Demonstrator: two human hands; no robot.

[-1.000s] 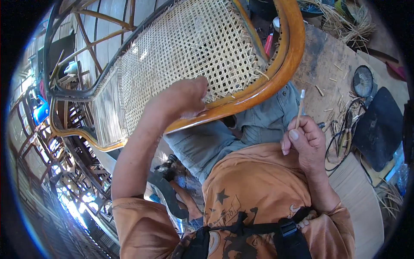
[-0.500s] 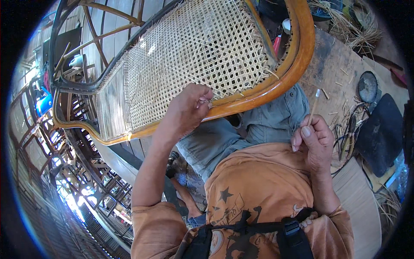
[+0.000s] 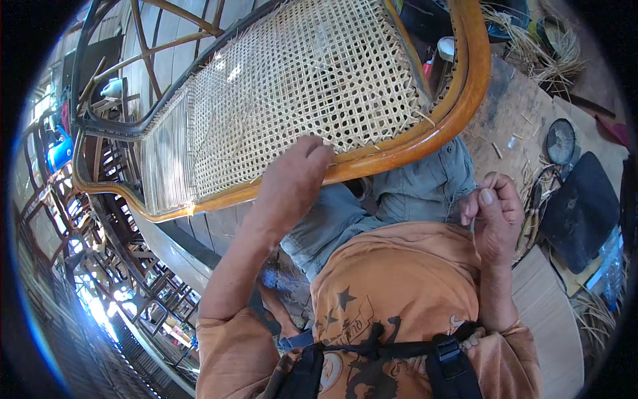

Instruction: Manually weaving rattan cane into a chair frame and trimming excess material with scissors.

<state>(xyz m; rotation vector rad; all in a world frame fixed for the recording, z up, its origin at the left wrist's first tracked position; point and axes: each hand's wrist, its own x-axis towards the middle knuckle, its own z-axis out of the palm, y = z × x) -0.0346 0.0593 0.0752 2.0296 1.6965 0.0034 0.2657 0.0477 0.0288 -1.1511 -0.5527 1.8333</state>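
A cane-webbed chair frame lies across my lap, with pale woven cane webbing (image 3: pixel 312 86) inside a glossy orange-brown wooden rim (image 3: pixel 392 158). My left hand (image 3: pixel 299 174) is closed at the near edge of the webbing, its back upward. Its fingertips meet the cane beside the rim, and whatever they pinch is hidden. Off to the right, above my thigh, my right hand (image 3: pixel 492 216) has thumb and fingers pressed together. I cannot make out what is between them.
On the board (image 3: pixel 502 113) at the right lie several short cane bits. Beyond them are a round dark dish (image 3: pixel 562 141), a black flat piece (image 3: pixel 579 209) and cane strands (image 3: pixel 555 56). More chair frames (image 3: pixel 143 292) stand at the left. Another person's foot (image 3: pixel 288 327) shows below.
The thin pale stick that stood up from my right hand's fingers no longer shows. My left hand has rolled so its back faces up, still at the rim. The view has shifted slightly.
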